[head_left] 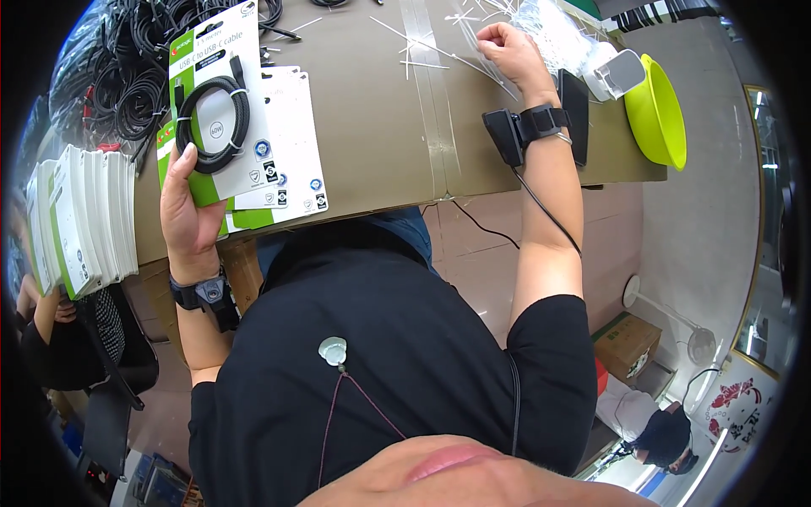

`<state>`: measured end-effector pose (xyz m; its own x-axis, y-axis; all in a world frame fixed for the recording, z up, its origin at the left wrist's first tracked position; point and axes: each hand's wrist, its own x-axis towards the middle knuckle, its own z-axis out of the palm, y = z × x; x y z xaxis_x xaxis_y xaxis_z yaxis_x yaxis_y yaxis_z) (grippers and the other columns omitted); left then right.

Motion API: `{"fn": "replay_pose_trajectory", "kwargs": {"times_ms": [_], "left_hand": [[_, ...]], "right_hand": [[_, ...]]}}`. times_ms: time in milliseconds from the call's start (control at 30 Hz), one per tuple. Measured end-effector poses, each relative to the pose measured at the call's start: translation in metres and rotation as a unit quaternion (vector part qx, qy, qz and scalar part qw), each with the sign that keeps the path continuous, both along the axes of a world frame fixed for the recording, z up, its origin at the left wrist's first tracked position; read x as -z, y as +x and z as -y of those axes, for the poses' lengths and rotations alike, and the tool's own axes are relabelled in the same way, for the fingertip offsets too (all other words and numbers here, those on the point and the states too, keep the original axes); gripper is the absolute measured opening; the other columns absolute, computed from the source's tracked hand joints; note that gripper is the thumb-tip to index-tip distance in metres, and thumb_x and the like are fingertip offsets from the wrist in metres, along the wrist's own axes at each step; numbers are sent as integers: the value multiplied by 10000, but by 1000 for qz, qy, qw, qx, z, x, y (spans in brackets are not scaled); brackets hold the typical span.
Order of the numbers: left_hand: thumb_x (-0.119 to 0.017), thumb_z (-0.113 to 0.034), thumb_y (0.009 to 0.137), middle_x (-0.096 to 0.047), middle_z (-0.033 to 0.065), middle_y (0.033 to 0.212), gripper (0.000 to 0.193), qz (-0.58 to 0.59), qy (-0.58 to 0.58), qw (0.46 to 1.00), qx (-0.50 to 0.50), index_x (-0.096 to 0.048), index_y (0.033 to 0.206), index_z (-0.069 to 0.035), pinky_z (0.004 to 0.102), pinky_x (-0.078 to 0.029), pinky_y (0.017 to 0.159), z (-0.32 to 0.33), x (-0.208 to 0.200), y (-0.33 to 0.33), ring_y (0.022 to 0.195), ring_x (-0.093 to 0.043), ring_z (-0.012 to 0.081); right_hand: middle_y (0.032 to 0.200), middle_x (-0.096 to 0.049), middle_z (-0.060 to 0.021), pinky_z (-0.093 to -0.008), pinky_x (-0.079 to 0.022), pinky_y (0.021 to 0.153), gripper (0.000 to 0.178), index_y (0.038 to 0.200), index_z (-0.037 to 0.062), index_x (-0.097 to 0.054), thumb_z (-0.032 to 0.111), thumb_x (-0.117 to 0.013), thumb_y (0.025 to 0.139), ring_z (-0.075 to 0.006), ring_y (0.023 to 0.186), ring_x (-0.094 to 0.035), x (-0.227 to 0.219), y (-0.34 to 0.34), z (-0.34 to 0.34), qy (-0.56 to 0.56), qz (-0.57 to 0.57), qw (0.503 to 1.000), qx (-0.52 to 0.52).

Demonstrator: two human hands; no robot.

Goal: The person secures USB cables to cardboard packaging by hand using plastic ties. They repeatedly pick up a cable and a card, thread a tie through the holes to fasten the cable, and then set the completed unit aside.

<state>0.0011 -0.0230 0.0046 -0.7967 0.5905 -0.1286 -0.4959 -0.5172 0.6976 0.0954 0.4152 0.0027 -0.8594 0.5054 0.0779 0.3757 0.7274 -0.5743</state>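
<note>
My left hand (193,221) grips the lower left edge of a green-and-white packaging card (256,127), its thumb lying on the front. A coiled black cable (240,127) with white ties round it lies against that card. Under the held card, more of the same cards (296,127) rest on the table near its front edge. My right hand (517,57) is at the far right of the table, beside a heap of thin white ties (562,38). Its fingers are pinched together; whether a tie is between them is too small to make out.
A stack of cards (89,224) stands at the left edge, with black cables (135,101) heaped behind. Loose white ties (414,40) lie across the brown tabletop (363,118). At right are a dark flat device (574,114) and a lime-green bowl (663,118). Another person (51,329) sits at left.
</note>
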Motion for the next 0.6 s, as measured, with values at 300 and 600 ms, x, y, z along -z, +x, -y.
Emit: {"fn": "replay_pose_trajectory", "kwargs": {"times_ms": [300,600], "left_hand": [[-440,-146,931,-590,107,1166,345,22,59,998,31,-467,1255,-31,403,-435,974,1,2,-4,1099,-569,220],[-438,-259,927,-642,85,1001,349,129,255,954,85,-506,1161,-9,273,-444,634,-8,10,-13,696,-583,128]], "right_hand": [[836,-623,-17,-189,-438,712,219,1059,22,-608,118,-613,862,-83,759,-561,-23,7,18,-286,-107,950,-61],[747,-581,17,-178,-405,582,130,952,2,-647,92,-609,867,-72,634,-503,-47,-6,116,-393,-221,886,-111]]}}
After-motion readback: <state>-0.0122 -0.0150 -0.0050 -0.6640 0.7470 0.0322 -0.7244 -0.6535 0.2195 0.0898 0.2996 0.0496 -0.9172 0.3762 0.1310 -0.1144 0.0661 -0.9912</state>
